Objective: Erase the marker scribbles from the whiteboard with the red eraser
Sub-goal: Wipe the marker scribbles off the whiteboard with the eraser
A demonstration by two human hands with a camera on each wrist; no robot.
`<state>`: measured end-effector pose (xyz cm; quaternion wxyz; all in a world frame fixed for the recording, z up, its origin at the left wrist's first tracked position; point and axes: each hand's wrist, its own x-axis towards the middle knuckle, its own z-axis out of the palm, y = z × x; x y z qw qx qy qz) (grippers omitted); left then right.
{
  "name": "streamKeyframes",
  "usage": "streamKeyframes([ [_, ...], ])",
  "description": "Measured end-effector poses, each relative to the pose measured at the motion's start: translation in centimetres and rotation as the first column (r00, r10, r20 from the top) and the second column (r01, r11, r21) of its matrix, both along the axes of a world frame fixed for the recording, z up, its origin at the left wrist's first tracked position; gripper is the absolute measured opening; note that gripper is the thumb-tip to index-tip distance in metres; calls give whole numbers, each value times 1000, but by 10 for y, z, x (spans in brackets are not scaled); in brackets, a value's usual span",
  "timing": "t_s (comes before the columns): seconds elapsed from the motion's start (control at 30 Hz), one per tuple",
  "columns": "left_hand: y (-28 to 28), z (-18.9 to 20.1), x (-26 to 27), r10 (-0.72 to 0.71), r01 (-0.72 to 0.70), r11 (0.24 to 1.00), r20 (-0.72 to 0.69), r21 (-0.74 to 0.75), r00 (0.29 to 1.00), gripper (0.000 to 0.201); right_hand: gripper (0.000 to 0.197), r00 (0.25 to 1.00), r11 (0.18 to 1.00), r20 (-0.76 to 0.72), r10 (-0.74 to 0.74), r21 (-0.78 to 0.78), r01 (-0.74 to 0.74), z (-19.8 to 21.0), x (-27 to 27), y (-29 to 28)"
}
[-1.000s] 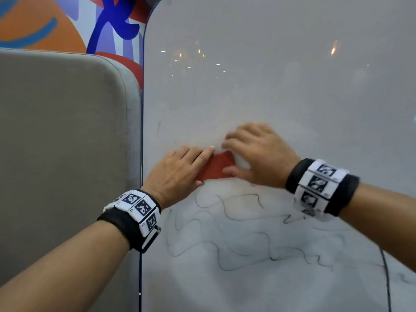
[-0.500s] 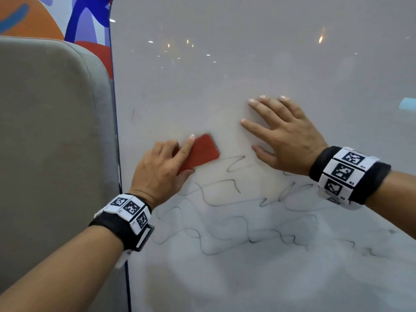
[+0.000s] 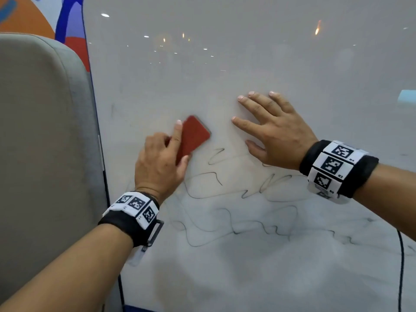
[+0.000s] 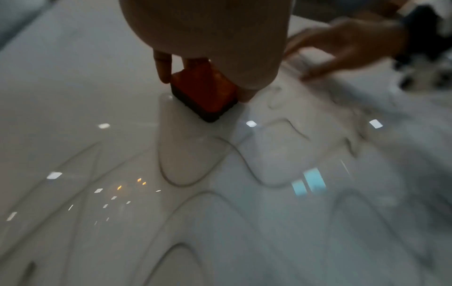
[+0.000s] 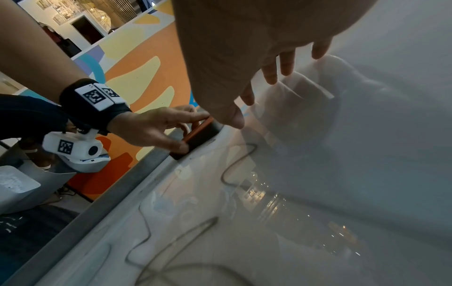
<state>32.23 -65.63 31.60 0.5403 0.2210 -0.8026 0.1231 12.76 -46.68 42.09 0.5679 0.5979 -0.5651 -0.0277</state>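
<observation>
Red eraser [image 3: 193, 137] pinched by left hand [image 3: 160, 164] near whiteboard [image 3: 247, 64] left edge; right hand [image 3: 275, 131] splayed flat; scribbles [image 3: 236, 212] below risk being smeared by its palm.

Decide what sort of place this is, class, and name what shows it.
Probably an office or shared workspace: a large whiteboard with marker scribbles, a grey padded partition beside it, and a colourful wall mural.
</observation>
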Motion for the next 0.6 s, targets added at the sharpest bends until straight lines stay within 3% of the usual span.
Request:
streamKeyframes([
  [0.07,7,-10,-9,-36,68,975,149,-211,988,75,50,1000,1000,4,3,3,-3,0,-1,2],
  [0.13,9,-16,-13,-28,97,950,228,-298,973,70,50,1000,1000,3,1,10,-1,-2,-2,3],
  [0.4,33,-12,-27,19,-18,999,-29,31,999,72,51,999,999,34,-26,-34,27,1,-16,23],
  [0.53,41,-25,-37,-26,72,965,184,-253,983,73,52,999,999,21,-30,-20,31,-5,-26,34],
  [0.6,40,-25,-39,-38,88,961,192,-262,981,73,52,1000,1000,18,-21,-15,21,-5,-30,39],
])
